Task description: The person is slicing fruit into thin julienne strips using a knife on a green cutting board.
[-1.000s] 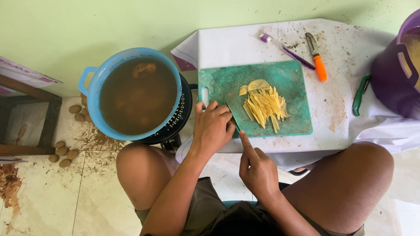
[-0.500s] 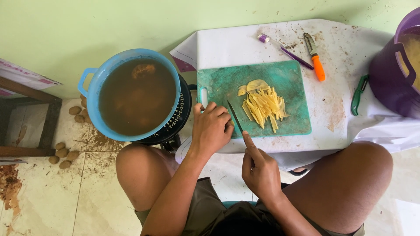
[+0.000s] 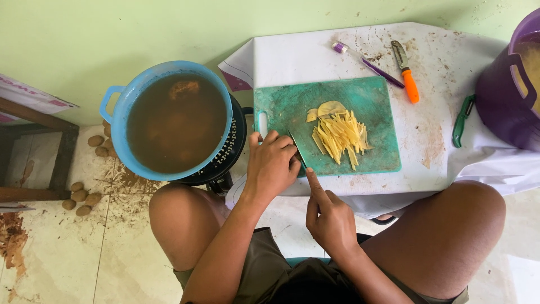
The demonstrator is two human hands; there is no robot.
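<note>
Your left hand (image 3: 274,164) gripped the knife (image 3: 298,151), blade angled diagonally up-left across the green cutting board (image 3: 281,107); your right hand (image 3: 331,218) pointed, index finger extended.

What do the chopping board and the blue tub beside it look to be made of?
Chopping board: likely plastic, matte green, its surface scuffed and pale with cut marks, with a moulded handle slot. Blue tub: probably plastic too, smooth and slightly glossy, with moulded side handles.

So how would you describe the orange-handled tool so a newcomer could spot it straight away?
Start at the white-covered table, then the green cutting board on it. Just past the board's far right corner lies a peeler with an orange handle and metal head. The purple-handled tool beside it is thinner, and the green-handled tool lies nearer the purple bucket.
</note>
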